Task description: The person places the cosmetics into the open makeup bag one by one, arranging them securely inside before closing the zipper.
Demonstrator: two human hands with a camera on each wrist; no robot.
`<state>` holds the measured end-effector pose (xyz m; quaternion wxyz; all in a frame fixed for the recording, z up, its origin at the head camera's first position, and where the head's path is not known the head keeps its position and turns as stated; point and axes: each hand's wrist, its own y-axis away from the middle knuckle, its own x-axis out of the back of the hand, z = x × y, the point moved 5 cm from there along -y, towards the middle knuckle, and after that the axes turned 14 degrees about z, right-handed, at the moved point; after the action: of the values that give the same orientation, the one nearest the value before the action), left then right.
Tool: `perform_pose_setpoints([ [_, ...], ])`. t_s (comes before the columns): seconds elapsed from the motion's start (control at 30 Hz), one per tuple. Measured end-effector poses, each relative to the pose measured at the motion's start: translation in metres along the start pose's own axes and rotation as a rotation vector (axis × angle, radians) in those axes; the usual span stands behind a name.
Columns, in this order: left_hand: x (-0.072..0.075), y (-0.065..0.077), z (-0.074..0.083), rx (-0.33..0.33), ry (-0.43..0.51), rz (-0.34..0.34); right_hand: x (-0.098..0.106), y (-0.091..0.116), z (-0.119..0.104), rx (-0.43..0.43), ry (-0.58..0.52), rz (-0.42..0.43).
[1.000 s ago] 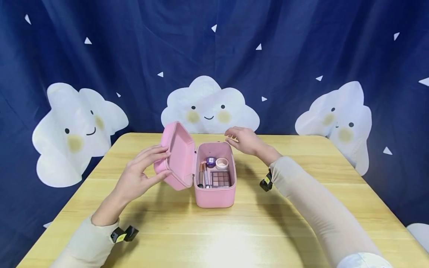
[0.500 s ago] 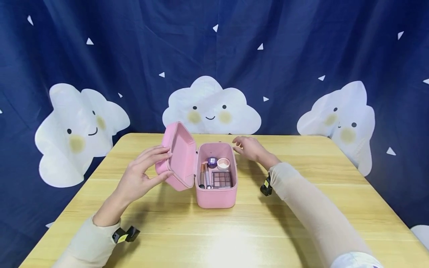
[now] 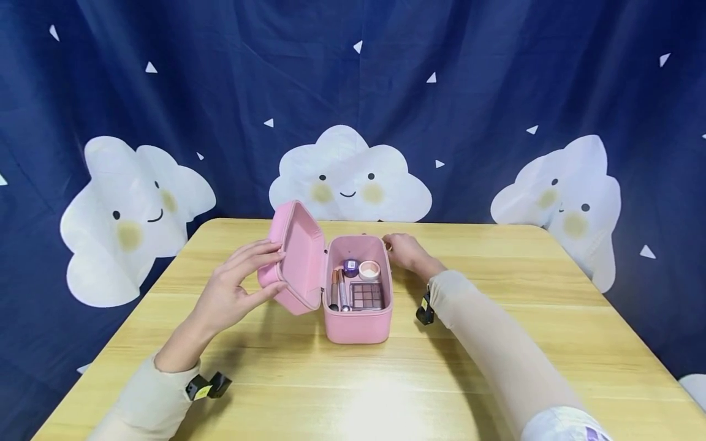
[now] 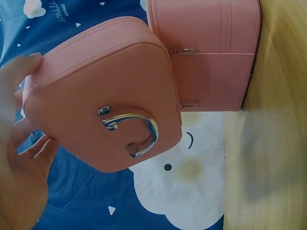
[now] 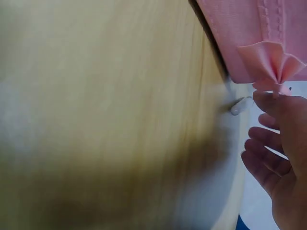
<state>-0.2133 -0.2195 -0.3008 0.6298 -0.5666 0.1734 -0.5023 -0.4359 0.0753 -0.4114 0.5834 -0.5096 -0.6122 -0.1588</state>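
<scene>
A pink cosmetic case [image 3: 358,327] stands on the table with its lid [image 3: 282,269] swung out to the left. My left hand [image 3: 234,285] holds the lid's outer edge, thumb at the near end and fingers further back. In the left wrist view, the lid's top shows a shiny metal handle [image 4: 153,129]. My right hand [image 3: 407,250] is at the case's far right corner, fingers bent. The right wrist view puts its thumb just under a pink bow [image 5: 273,62], beside a small pale metal piece [image 5: 242,105]; thumb and fingers are apart there.
Inside the case lie an eyeshadow palette [image 3: 366,296], a dark blue jar [image 3: 350,267], a round open-looking pot [image 3: 369,270] and two slim tubes [image 3: 338,291]. Behind the wooden table [image 3: 485,318] hangs a blue curtain [image 3: 353,79] with clouds.
My right hand has come down and round from above the case's far edge to its right far corner, fingers bending more. The left hand keeps its hold on the lid.
</scene>
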Motion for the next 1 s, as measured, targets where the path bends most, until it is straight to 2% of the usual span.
perform_pose_setpoints([
  [0.27, -0.001, 0.0, 0.0, -0.003, -0.001, -0.005, -0.009, -0.001, 0.006, -0.106, 0.006, -0.021],
  [0.57, 0.001, 0.002, -0.001, 0.019, -0.013, -0.011, -0.006, 0.0, 0.008, -0.106, 0.055, -0.041],
  [1.0, 0.001, 0.002, -0.002, 0.006, 0.001, -0.001, 0.01, 0.009, 0.02, -0.147, 0.088, -0.16],
])
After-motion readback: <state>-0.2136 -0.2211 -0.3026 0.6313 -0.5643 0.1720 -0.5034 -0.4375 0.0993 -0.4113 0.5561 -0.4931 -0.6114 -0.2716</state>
